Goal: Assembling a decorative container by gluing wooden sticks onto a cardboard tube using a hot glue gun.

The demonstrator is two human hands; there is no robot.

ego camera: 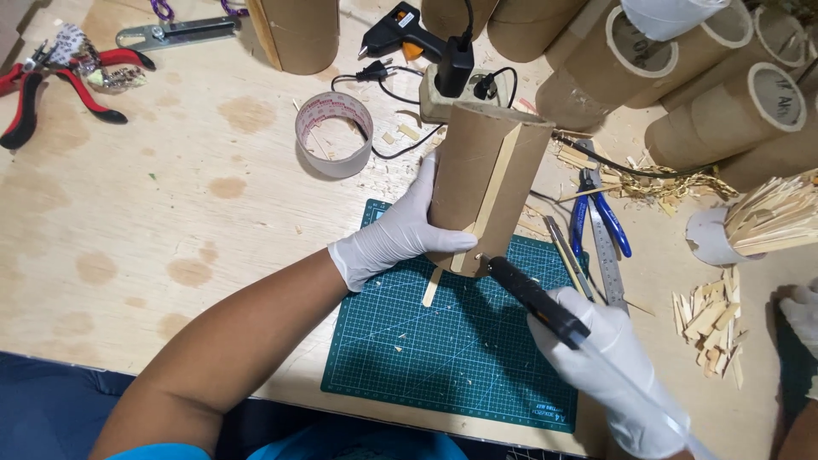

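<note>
**Cardboard tube held upright on a cutting mat while a glue gun is brought to its base**

At far left, red-handled pliers (pixel 34 94) lie on the pale plywood table (pixel 170 255), well apart from the work. A roll of whitish adhesive tape (pixel 334 134) lies further right. The white-gloved left hand (pixel 394 234) is wrapped around the lower side of the tall brown cardboard tube (pixel 486 183), its fingers closed on the wall. The tube stands, slightly tilted, on the green gridded cutting mat (pixel 443 358), with a thin pale wooden strip (pixel 497 192) lying along its face. The white-gloved right hand (pixel 618 366) is clamped on a black glue gun (pixel 537 298), whose tip sits near the tube's foot. Pale wooden sticks (pixel 707 319) lie scattered at right. The tube is judged light, stiff, yet crushable; it is best held low, around the wall.
</note>
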